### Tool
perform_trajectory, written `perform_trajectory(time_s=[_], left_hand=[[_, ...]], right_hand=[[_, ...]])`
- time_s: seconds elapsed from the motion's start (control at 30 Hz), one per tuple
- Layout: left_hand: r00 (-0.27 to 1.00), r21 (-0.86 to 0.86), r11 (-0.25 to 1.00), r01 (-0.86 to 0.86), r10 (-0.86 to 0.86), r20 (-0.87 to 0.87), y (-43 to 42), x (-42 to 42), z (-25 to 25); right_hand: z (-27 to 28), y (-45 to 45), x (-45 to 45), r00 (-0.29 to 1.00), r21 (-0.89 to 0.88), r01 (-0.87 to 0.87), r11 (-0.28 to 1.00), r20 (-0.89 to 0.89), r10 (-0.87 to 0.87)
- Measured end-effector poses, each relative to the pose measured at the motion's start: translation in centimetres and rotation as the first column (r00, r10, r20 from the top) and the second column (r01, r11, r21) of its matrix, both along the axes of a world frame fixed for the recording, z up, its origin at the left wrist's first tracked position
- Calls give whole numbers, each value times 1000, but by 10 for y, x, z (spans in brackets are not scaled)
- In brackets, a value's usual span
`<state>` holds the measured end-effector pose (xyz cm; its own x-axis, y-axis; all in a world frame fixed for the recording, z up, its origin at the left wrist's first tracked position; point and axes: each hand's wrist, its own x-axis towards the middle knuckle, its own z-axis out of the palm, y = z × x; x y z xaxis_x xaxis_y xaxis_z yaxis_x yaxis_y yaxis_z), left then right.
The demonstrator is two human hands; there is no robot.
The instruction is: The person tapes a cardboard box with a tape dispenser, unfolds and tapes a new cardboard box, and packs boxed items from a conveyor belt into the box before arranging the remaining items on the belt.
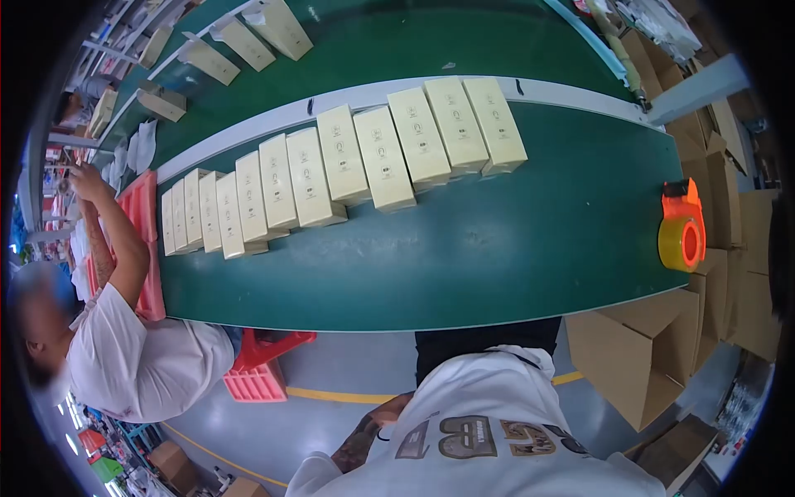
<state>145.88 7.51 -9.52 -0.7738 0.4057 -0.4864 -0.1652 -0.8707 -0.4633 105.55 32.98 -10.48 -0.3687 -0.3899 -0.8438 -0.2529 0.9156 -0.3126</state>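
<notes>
A row of several cream boxes (377,157) lies side by side on the green table (464,265), running from the left to the middle against a pale rail. My left hand (394,409) hangs low beside my body, below the table's front edge; its fingers are hidden against my dark trousers and shirt, so what it holds, if anything, does not show. My right hand is out of sight. At the table's right end stands an orange tape dispenser (682,228) with a yellow roll.
A co-worker (141,348) sits at the left, arms raised near a red crate (141,240). Open cardboard boxes (642,348) stand at the right. Behind the rail (290,116), more cream boxes (277,29) sit on another green surface. A red stool (257,381) is on the floor.
</notes>
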Motion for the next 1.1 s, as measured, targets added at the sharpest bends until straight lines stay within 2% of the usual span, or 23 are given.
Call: perform_trajectory(time_s=[0.07,0.1,0.17,0.2,0.27,0.3,0.37,0.43,0.47,0.5,0.53,0.57,0.6,0.63,0.67,0.73,0.8,0.87,0.9,1.03,1.1], left_hand=[[999,-57,997,52,-51,12,-1,-2,2],[992,-245,961,124,-116,49,1,-6,3],[979,-417,886,204,-176,104,7,-4,4],[986,-576,801,163,-146,76,6,-6,4],[996,-831,555,51,-94,-2,2,-13,3],[996,-834,550,52,-93,0,-3,-18,7],[988,-921,364,139,-108,107,-4,-23,22],[1000,-865,501,-24,28,-11,13,0,-14],[992,-859,512,-2,112,64,13,-8,1],[958,-848,520,104,177,226,14,-16,15],[982,-902,421,98,105,156,2,-30,37],[969,-914,373,162,115,219,-1,-42,49],[968,-916,375,140,144,207,-4,-52,57],[966,-920,373,122,170,197,-2,-59,65],[959,-910,390,139,176,222,-3,-63,69],[943,-852,473,224,117,312,-13,-74,69],[928,-819,506,269,89,361,-19,-77,65],[957,-879,405,250,37,289,-18,-78,59],[967,-905,353,236,1,253,-20,-79,60],[941,-885,344,314,9,337,-23,-92,68],[922,-879,314,360,24,386,-22,-97,76]], right_hand=[[-7,4,0,1000,-10,2,1000,-14,-3],[-10,6,0,1000,-18,3,1000,-19,-4],[-14,12,3,1000,-33,13,999,-28,-14],[-17,15,5,999,-35,16,999,-33,-17],[-21,19,4,998,-59,25,998,-48,-28],[-24,21,4,998,-74,30,997,-56,-34],[-26,22,6,994,-147,63,987,-83,-76],[-10,2,9,978,-321,121,939,-121,-167],[7,-19,12,964,-454,158,877,-122,-236],[45,-62,22,929,-600,274,752,-36,-368],[52,-77,14,940,-726,78,683,-175,-293],[73,-106,17,910,-713,153,684,-168,-379],[100,-141,26,940,-784,110,611,-118,-321],[117,-165,24,977,-780,-172,602,-214,1],[127,-185,25,901,-763,-427,486,-312,303],[127,-210,48,772,-788,-492,369,-199,604],[123,-211,53,739,-782,-508,361,-181,649],[119,-211,57,668,-758,-551,348,-152,728],[119,-209,56,672,-764,-543,348,-146,726],[115,-192,45,724,-765,-449,463,-7,690],[108,-195,46,761,-720,-318,617,195,619]])
